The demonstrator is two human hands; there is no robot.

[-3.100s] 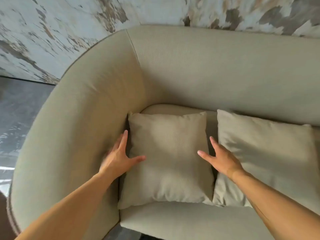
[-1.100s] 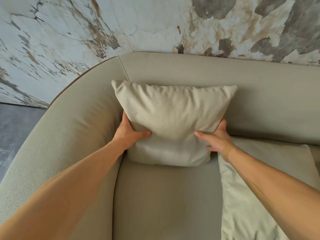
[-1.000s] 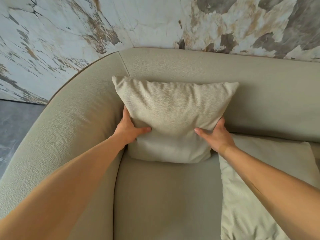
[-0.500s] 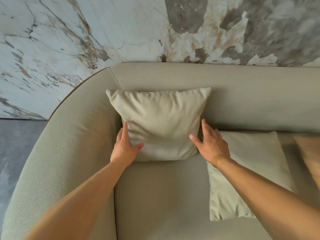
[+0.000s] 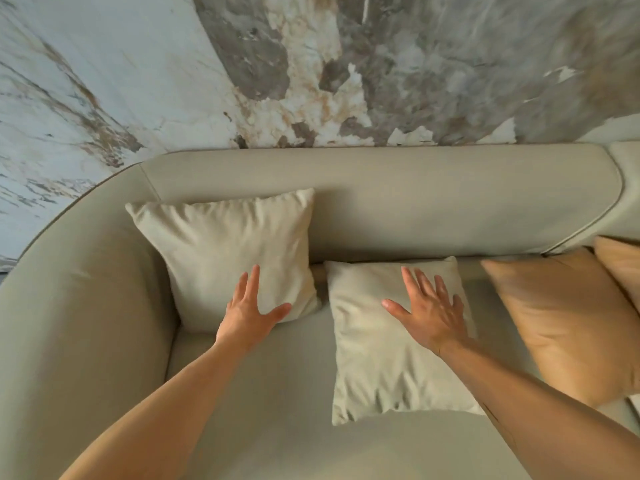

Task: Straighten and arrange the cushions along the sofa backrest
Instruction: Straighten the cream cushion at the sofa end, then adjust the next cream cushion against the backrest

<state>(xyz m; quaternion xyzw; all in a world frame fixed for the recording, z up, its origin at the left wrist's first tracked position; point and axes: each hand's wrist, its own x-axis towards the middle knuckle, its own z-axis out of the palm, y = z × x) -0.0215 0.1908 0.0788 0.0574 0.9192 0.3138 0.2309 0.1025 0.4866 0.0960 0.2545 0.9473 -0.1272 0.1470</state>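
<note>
A beige cushion [image 5: 228,251] stands upright in the sofa's left corner, leaning on the backrest [image 5: 433,206]. My left hand [image 5: 249,310] is open, fingers spread over that cushion's lower edge, holding nothing. A second beige cushion [image 5: 381,368] lies flat on the seat to its right. My right hand [image 5: 427,310] hovers open over the flat cushion's upper part. An orange cushion [image 5: 568,323] lies tilted on the seat further right, and another orange cushion [image 5: 623,268] shows at the right edge.
The curved left armrest [image 5: 76,323] wraps around the corner. A marbled wall [image 5: 311,71] rises right behind the sofa. A bare stretch of seat [image 5: 263,393] lies in front of the upright cushion.
Both hands have let go of the upright cushion, which stays against the backrest. My right hand has moved right over the flat cushion. The view has swung right, showing orange cushions.
</note>
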